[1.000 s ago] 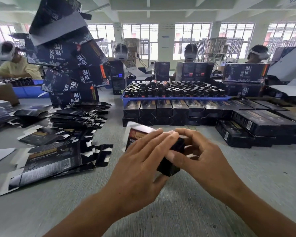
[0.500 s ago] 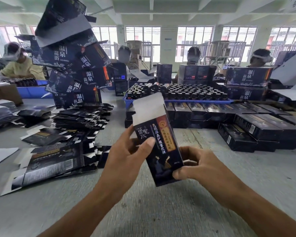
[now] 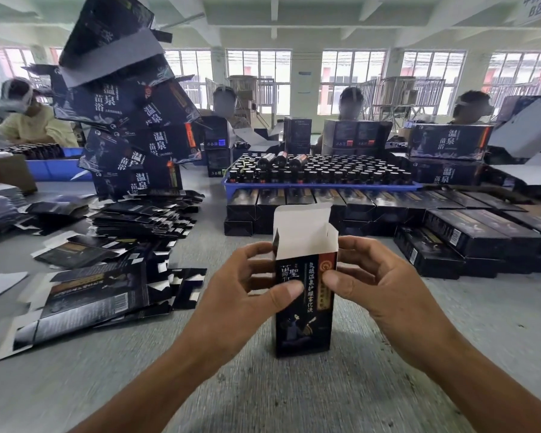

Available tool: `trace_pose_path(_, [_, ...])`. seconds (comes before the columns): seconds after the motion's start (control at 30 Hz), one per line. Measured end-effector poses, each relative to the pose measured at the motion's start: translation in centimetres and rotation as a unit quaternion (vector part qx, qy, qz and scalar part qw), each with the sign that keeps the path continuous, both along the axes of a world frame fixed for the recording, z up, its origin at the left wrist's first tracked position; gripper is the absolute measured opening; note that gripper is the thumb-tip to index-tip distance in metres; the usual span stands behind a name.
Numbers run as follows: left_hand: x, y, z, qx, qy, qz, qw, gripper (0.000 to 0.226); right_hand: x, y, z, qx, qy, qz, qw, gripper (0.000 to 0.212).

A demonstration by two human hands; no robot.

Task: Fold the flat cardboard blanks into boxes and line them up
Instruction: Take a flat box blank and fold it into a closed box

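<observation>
Rows of folded boxes (image 3: 341, 207) already line the table's (image 3: 450, 339) far side, while flat blanks (image 3: 85, 304) still wait at your left; you hold one upright box (image 3: 303, 307) before you, top flaps open, left hand (image 3: 247, 295) and right hand (image 3: 378, 292) pinching its sides, thumbs on its front

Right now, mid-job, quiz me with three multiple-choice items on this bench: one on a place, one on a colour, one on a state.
1. The pile of flat blanks lies where from the held box?
A. left B. right C. behind it

2. The tray under the bottles is
A. red B. blue C. green

3. The held box's top flap is
A. tucked shut B. torn off C. standing open

Answers: 1 A, the pile sits beyond the left hand. 2 B, its rim is blue. 3 C, its white inside shows, with the right hand gripping too.
</observation>
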State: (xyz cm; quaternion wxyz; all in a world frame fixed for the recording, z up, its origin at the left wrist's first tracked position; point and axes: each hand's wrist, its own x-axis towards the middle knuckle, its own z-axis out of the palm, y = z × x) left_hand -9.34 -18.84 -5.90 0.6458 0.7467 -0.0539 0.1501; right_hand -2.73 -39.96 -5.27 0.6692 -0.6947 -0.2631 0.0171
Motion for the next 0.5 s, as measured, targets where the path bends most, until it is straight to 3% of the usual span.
trace_pose_path(0.17, [-0.13,0.33,0.6,-0.047,-0.093,-0.004,0.995,0.051,-0.14,-0.11,0.12,0.005,-0.033,-0.001,0.999,0.042])
trace_pose_path(0.37, [-0.43,0.24,0.57,0.059,-0.135,0.007,0.989,0.037,-0.66,0.23,0.25,-0.055,-0.114,-0.021,0.992,0.05])
trace_pose_path(0.5, [-0.38,0.41,0.52,0.082,-0.138,0.022,0.987,0.033,-0.83,0.12,0.54,-0.085,-0.126,-0.008,0.988,0.048])
